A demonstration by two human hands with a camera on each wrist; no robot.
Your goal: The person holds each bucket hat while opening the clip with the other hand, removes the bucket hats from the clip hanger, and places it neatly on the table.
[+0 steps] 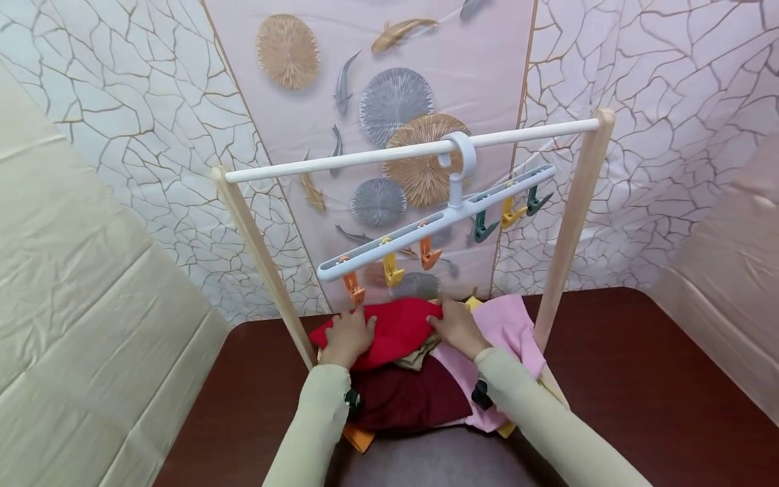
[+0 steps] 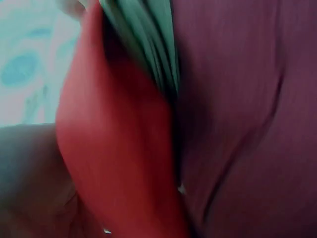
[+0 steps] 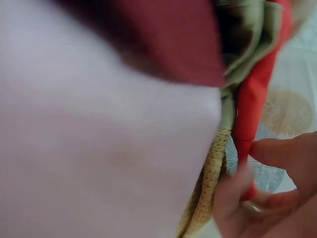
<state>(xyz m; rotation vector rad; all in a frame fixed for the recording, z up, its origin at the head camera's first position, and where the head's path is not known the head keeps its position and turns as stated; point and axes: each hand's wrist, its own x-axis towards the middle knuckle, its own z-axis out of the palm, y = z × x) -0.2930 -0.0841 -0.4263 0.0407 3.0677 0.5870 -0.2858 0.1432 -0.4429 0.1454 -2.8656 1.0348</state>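
A red cloth [image 1: 395, 331] is stretched between both hands over a pile of folded fabric. My left hand [image 1: 349, 336] grips its left end, with the thumb on top. At the right end my right hand [image 1: 459, 328] pinches the edge; the right wrist view shows thumb and fingers on the red fabric [image 3: 253, 99]. Beneath lie a maroon cloth [image 1: 414, 396], a pink cloth [image 1: 505, 318] and an olive cloth [image 1: 416, 355]. The left wrist view is blurred, the red cloth [image 2: 119, 148] filling its middle.
Above the pile, a pale blue hanger [image 1: 395, 238] with several orange, yellow and green clips hangs from a white rod [image 1: 341, 161]. Wooden posts [image 1: 572, 230] hold the rod at both sides. The pile sits on a dark brown table [image 1: 639, 379], with an orange cloth corner [image 1: 359, 438] at its front.
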